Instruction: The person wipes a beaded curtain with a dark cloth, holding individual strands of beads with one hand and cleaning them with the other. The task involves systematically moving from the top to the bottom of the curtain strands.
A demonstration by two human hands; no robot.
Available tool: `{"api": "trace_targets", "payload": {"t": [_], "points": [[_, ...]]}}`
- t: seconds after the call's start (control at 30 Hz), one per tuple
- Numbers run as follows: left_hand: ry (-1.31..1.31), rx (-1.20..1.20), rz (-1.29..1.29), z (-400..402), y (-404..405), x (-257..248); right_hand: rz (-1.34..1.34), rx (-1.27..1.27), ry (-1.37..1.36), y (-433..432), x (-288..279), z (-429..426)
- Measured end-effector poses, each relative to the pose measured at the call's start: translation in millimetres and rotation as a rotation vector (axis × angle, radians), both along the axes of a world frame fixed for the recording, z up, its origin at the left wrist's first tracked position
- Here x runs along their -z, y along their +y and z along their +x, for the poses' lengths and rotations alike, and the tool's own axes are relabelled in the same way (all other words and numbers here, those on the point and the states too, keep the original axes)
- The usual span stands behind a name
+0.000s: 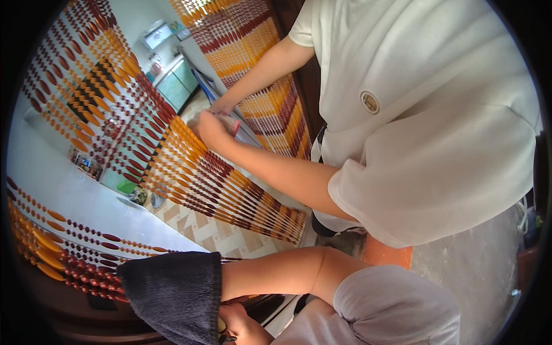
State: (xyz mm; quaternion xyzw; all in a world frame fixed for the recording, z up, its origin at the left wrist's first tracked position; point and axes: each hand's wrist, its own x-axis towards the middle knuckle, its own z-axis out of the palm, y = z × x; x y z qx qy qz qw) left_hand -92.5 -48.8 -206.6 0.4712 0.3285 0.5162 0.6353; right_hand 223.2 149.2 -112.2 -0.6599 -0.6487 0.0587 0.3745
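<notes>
A dark fleecy cloth covers my right hand; only the forearm shows. Bead curtain strands in amber and dark red run behind and up to the cloth's left side. Close to the cloth's lower right edge, my left hand has bent fingers beside a small yellowish thing that I cannot make out. A person in a white shirt stands across from me, both hands gathered at another bunch of bead strands, with a pinkish-edged light cloth at those hands.
Another bead curtain panel hangs by the dark door frame at the top. Beyond the strands are a green-fronted kitchen cabinet, a white wall and a patterned tile floor. Grey floor lies at the right.
</notes>
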Motion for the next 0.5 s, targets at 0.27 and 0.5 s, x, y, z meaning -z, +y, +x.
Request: {"api": "trace_targets", "payload": {"t": [0.27,0.5], "points": [[-0.02,0.025,-0.022,4,-1,-2,0.014,-0.189,0.069,-8,59,-110],[-0.029,-0.018,-0.035,6,-5,1,-0.032,-0.437,0.152,-57,152,-247]]}}
